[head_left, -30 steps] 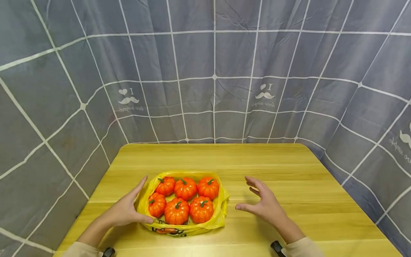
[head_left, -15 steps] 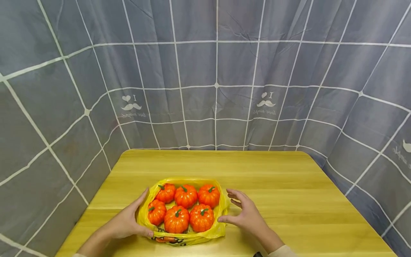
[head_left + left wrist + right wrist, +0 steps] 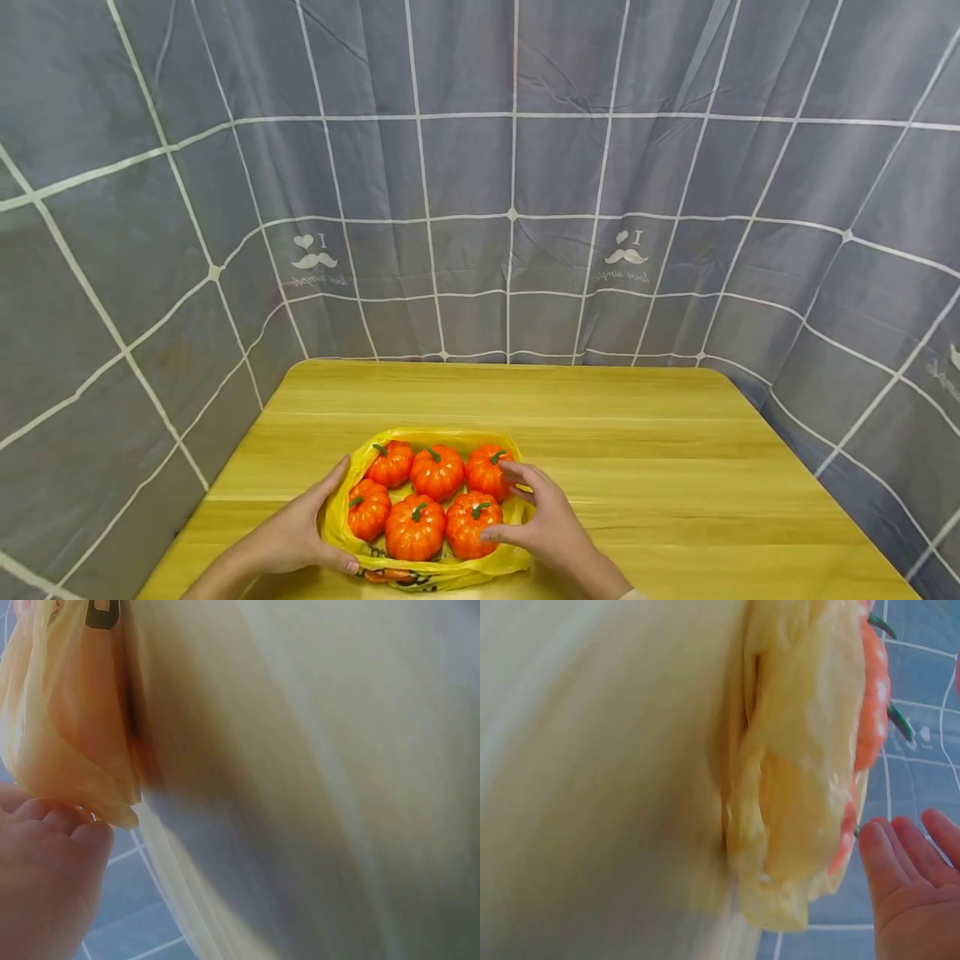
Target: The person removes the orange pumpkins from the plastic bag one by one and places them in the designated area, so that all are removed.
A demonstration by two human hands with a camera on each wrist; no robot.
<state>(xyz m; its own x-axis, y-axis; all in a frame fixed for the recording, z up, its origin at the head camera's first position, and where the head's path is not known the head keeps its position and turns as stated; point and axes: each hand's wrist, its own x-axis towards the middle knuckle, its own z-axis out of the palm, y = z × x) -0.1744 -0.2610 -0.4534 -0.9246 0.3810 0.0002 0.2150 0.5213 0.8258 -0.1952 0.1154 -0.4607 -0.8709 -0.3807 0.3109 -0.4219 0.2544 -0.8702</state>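
Note:
A yellow plastic bag (image 3: 487,570), its top spread wide, sits on the table with several small orange pumpkins inside, such as a front middle pumpkin (image 3: 415,533) with a green stem. My left hand (image 3: 302,530) rests against the bag's left side, thumb at the front and fingers along the side; in the left wrist view its fingertips touch the plastic. Over the bag's right end hovers my right hand (image 3: 546,518), thumb and fingers apart, near the front right pumpkin (image 3: 467,527) and the back right pumpkin (image 3: 483,473). The right wrist view shows its fingers outstretched, holding nothing.
The wooden table (image 3: 660,467) extends to the right of the bag and behind it. A grey curtain (image 3: 465,167) with white grid lines surrounds the table at the back and both sides.
My right hand has moved left, from beside the bag to over its right end. My left hand keeps its place at the bag's left side. The head view has tilted up a little.

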